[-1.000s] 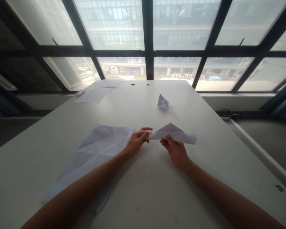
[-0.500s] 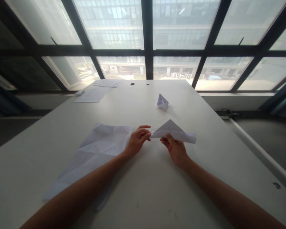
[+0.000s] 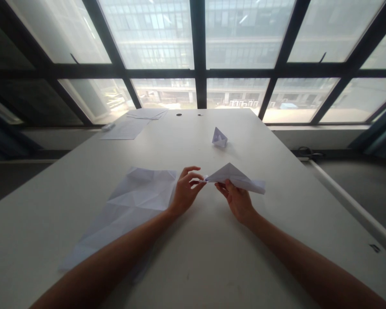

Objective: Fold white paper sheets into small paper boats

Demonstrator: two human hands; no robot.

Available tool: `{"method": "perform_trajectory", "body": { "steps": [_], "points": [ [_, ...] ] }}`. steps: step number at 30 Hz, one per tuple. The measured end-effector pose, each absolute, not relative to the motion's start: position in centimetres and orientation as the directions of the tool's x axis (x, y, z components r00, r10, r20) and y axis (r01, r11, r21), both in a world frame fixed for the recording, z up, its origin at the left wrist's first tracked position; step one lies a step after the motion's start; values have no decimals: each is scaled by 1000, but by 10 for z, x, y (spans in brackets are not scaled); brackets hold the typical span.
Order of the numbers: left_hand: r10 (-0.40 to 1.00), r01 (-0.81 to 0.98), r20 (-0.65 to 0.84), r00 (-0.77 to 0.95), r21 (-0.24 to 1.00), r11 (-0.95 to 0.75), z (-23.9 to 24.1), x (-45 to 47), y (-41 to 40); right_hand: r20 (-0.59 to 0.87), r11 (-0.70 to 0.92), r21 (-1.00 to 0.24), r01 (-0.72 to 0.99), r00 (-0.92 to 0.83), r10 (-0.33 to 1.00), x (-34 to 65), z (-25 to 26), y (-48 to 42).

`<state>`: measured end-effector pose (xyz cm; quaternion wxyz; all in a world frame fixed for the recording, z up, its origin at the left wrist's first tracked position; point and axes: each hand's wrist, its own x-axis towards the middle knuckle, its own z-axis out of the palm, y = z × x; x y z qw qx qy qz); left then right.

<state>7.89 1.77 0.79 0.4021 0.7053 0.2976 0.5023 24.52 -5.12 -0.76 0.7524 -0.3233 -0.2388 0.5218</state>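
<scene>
A folded sheet of white paper (image 3: 230, 174), with a triangular peak and a flap sticking out to the right, is held up over the table. My right hand (image 3: 236, 198) grips its lower edge, thumb on the near face and fingers underneath. At the paper's left corner, my left hand (image 3: 187, 189) pinches the narrow end between thumb and fingers. Beside my left forearm lies a large creased white sheet (image 3: 138, 193), partly covered by that arm. Beyond the folded piece stands a small paper boat (image 3: 219, 138).
Flat white sheets (image 3: 124, 130) and thin paper strips (image 3: 144, 116) lie at the far left of the white table (image 3: 193, 257). A small white crumpled item (image 3: 108, 127) sits at the left edge. Dark-framed windows (image 3: 201, 73) stand behind the table.
My left hand has shifted slightly at the paper's left corner, its fingers more raised and spread. The right hand keeps its hold, nearly unmoved.
</scene>
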Motion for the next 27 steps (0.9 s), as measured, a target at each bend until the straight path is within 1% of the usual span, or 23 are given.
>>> {"method": "perform_trajectory", "body": {
  "steps": [5, 7, 9, 11, 13, 16, 25, 27],
  "points": [
    [820, -24, 508, 262, 853, -521, 7, 82, 17, 44, 222, -727, -650, 278, 960, 247, -8, -53],
    [835, -65, 489, 253, 870, -490, 6, 82, 18, 41, 210, -733, -647, 266, 963, 247, -7, -55],
    [863, -122, 440, 250, 898, -422, 5, 82, 21, 30, 195, -742, -642, 259, 965, 248, -6, -56],
    [876, -160, 378, 300, 925, -345, 4, 81, 24, 23, 185, -746, -639, 253, 967, 249, -4, -56],
    [859, -181, 353, 371, 935, -307, 3, 80, 26, 29, 183, -743, -643, 242, 970, 252, -5, -56],
    [818, -199, 377, 434, 926, -321, 2, 78, 26, 42, 190, -742, -643, 238, 970, 256, -7, -56],
    [799, -140, 370, 474, 928, -347, 7, 77, 26, 71, 178, -769, -614, 195, 978, 256, -3, -59],
    [795, -133, 348, 497, 936, -326, 7, 76, 27, 73, 180, -774, -607, 198, 978, 255, -1, -60]
  ]
}}
